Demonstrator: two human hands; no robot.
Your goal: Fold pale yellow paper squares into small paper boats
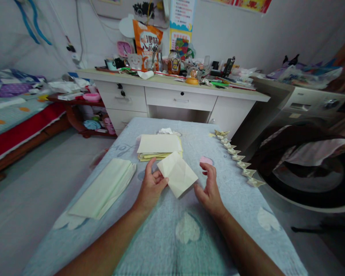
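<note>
A creased square of cream paper (178, 174) is tilted above the cloth-covered table, its left corner pinched between the thumb and fingers of my left hand (153, 184). Just right of the paper, my right hand (209, 188) holds nothing; its thumb and curled fingers stand apart. Behind my left hand lies a stack of paper (160, 145), cream on top with yellow edges below. A long folded bundle of pale paper (105, 188) rests to the left. Along the right edge runs a row of several small folded paper boats (238, 157), with a patterned one (221, 133) at the far end.
A small pink piece (206, 160) lies beyond my right hand, and crumpled white tissue (169, 131) sits behind the stack. Past the table stands a cluttered white desk (178, 96). To the right is a washing machine (313, 105) with its round door open and cloth hanging out.
</note>
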